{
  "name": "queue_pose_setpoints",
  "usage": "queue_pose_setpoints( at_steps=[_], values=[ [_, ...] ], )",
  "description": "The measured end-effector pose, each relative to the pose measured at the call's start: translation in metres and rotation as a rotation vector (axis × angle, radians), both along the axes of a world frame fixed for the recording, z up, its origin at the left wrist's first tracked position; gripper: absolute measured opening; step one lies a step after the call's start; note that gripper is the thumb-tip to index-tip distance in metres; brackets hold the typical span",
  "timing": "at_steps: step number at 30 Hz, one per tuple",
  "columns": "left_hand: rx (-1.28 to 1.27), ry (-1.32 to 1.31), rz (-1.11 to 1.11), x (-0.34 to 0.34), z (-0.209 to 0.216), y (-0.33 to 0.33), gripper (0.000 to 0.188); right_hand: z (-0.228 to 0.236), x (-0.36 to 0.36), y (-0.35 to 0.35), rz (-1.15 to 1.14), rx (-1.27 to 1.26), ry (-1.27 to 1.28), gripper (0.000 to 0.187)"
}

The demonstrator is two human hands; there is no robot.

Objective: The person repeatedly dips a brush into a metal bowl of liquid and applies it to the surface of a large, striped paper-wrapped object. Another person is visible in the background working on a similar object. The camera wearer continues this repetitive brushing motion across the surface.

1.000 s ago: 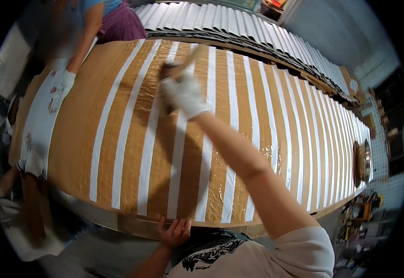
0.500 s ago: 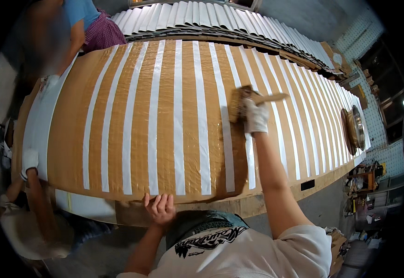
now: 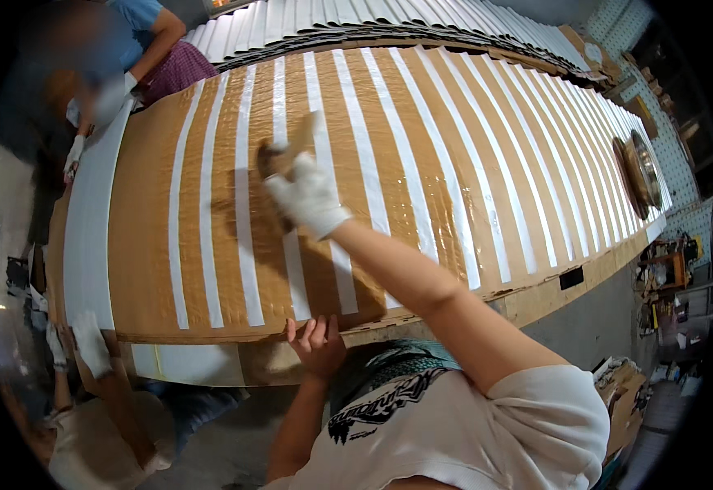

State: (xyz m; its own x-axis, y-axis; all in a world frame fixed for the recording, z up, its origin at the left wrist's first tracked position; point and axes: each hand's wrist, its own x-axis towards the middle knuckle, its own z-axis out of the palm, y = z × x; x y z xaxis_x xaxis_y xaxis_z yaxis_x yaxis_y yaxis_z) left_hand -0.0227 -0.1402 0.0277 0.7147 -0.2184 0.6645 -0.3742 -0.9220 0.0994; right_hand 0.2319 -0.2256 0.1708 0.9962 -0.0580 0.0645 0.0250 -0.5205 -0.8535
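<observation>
My right hand [image 3: 311, 200], in a white glove, grips a wide brush with a pale wooden handle [image 3: 301, 137]. Its head is dark and smeared by motion, over the left-middle part of a brown sheet [image 3: 148, 220]. White stripes [image 3: 246, 204] cross this sheet, and its left and middle parts have a wet shine. At the near edge rests my bare left hand [image 3: 319, 347], its fingers lying slightly apart over the rim; its thumb is hidden.
Shiny round metal bowls [image 3: 641, 175] stand at the table's right end. Behind lie overlapping white sheets [image 3: 307, 28] with curled edges. Two co-workers are on the left: one in a blue shirt [image 3: 140, 16] at the far side, another with white gloves [image 3: 91, 343] near a white panel [image 3: 87, 245].
My right hand has swept the brush leftward across the striped sheet. My left hand stays at the near edge. The far co-worker's hands and the near co-worker's gloves have shifted, and the view has moved slightly.
</observation>
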Motion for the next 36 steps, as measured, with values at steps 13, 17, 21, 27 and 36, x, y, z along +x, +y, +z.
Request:
queue_pose_setpoints(
  at_steps=[13, 17, 21, 27, 36],
  values=[
    [0.057, -0.029, -0.011, -0.002, -0.014, 0.007, 0.053, -0.056, -0.08, -0.282, -0.436, 0.487, -0.132, 0.05],
    [0.005, -0.005, -0.003, -0.001, -0.007, -0.001, 0.056, -0.07, -0.105, -0.364, -0.678, 0.352, -0.252, 0.047],
    [-0.068, 0.13, 0.023, -0.013, 0.002, 0.002, 0.062, -0.034, -0.127, -0.341, -0.687, 0.263, -0.099, 0.051],
    [-0.246, 0.354, -0.178, -0.033, 0.042, 0.025, 0.066, -0.035, -0.101, -0.302, -0.473, 0.355, -0.279, 0.046],
    [-0.192, 0.136, 0.301, -0.003, 0.009, 0.091, 0.052, -0.023, -0.053, 0.012, 0.062, 0.066, -0.143, 0.042]
  ],
)
